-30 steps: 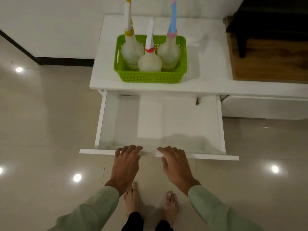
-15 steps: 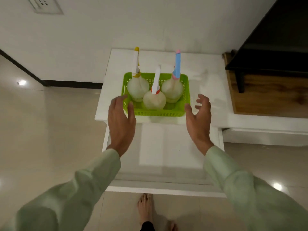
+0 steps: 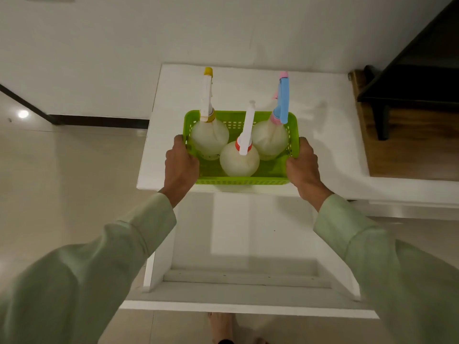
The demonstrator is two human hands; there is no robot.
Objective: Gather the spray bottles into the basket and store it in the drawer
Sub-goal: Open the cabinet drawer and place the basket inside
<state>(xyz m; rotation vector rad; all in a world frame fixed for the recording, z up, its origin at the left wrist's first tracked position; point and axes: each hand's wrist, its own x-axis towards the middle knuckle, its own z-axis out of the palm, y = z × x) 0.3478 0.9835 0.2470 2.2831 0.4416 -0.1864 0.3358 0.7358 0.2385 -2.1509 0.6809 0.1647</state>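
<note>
White cabinet top fills the middle of the view, against a pale wall, glossy beige floor tiles on my left, a dark wood surface off to my right. Below the top, the white drawer is pulled fully out toward me, interior bare, front panel nearest my feet. My pale green sleeves come in from both lower corners. Green plastic basket sits on the cabinet top near its front edge, directly above the open drawer; can't tell if it's lifted off the surface or resting on it. My left hand is wrapped around the basket's left short wall, thumb over the rim, fingers hidden on the outside. My right hand clamps the right short wall the same way, so both hands hold the basket. Three translucent spray bottles stand upright inside, packed touching each other: yellow-capped bottle back left, blue-and-pink-headed bottle back right, red-collared bottle front centre between them. Nozzles all point away from me. One bare foot shows under the drawer front.
</note>
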